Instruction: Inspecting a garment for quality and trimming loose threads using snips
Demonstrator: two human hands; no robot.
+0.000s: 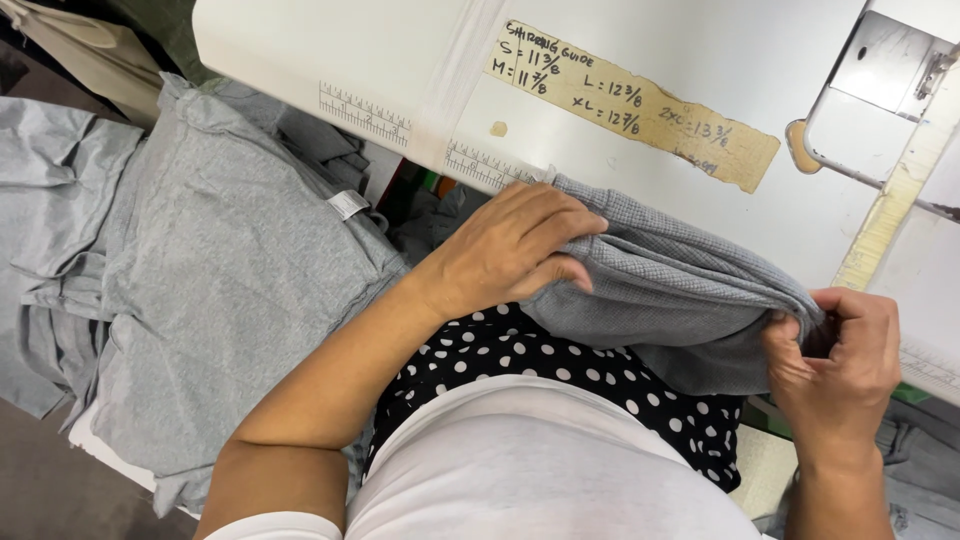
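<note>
A white sewing table (pixel 700 60) carries a taped-on strip of brown paper (pixel 640 105) with handwritten notes, printed ruler strips (pixel 365 112) along its front edge, a metal plate (pixel 890 60) at the far right, and grey ribbed fabric (pixel 660 270) draped over its edge.

White worktable (pixel 700 60), metal plate (pixel 885 55) inset, grey floor (pixel 40 480)

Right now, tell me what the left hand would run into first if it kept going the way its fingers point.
The left hand points right along the edge of the white table, over the grey waffle-knit fabric it grips. Going on, it would likely slide along that fabric toward the right hand, though depth is unclear.
</note>
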